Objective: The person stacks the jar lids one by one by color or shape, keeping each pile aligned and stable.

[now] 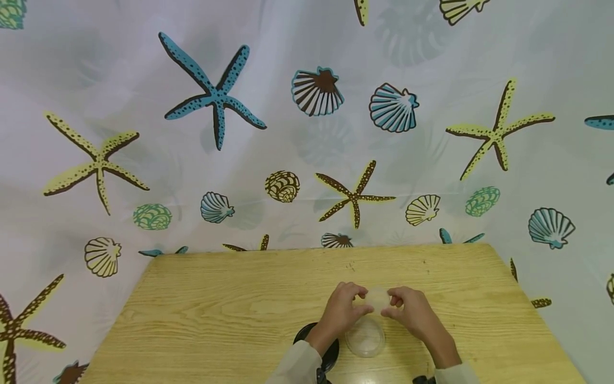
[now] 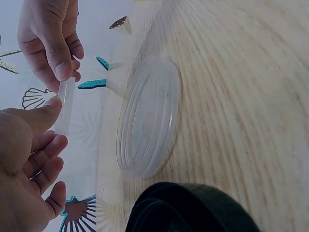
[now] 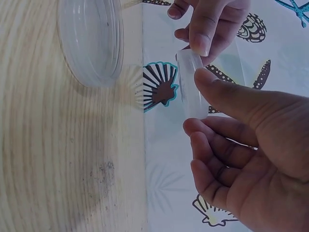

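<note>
Between my two hands is a small, round, translucent plastic lid [image 1: 378, 298], held up over the table. My left hand [image 1: 341, 308] pinches one side of it with thumb and fingers. The opposite side is in the grip of my right hand [image 1: 413, 310], thumb against its face. Both wrist views show this lid [image 2: 65, 108] nearly edge-on. Just below the hands, a larger clear round plastic lid [image 1: 365, 338] with a ridged rim lies flat on the wood. Partly hidden under my left forearm stands a round black container [image 1: 332, 356].
The light wooden table [image 1: 206, 304] extends to both sides. A white curtain [image 1: 268, 144] printed with starfish and shells hangs behind the table and along its sides.
</note>
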A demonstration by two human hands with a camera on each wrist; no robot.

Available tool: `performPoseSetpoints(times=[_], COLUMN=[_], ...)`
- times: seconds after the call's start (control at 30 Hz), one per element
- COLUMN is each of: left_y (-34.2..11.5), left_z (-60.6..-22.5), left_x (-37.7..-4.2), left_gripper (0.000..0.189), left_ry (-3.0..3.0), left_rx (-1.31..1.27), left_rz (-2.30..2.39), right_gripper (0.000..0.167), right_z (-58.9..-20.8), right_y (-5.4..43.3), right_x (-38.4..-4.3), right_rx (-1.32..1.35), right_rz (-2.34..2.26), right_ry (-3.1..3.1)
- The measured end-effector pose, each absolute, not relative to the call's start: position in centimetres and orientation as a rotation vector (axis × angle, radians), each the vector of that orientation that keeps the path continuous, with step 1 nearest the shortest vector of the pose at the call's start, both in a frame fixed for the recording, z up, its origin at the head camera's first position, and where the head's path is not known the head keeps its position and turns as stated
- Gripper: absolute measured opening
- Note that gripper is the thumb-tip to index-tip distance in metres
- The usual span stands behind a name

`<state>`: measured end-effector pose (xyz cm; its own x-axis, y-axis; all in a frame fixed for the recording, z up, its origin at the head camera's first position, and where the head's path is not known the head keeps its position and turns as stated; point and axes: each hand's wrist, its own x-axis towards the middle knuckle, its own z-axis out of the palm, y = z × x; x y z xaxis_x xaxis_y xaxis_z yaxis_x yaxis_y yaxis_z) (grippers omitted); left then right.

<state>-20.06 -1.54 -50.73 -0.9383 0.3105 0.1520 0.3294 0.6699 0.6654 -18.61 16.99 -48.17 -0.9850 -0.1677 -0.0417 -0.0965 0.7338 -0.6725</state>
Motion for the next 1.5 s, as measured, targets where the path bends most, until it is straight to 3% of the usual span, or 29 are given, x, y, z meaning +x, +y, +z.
performPoseSetpoints(times=[0.47,1.5], left_y=[-2.1,-4.1], left_z=[-51.3,-51.2], left_x=[-19.2,-17.9], left_gripper=[0.032,0.033], left_ry=[-2.888,-2.958], left_rx=[-0.561,-0.731], left_rz=[-1.118,-0.826], right_gripper=[0.039,0.041], right_z=[-49.1,-50.4], right_y=[16.7,16.0], right_x=[-17.8,-16.9], right_rx=[-0.257,-0.499], right_rz=[-1.114,-1.126], right_ry=[2.807,2.725])
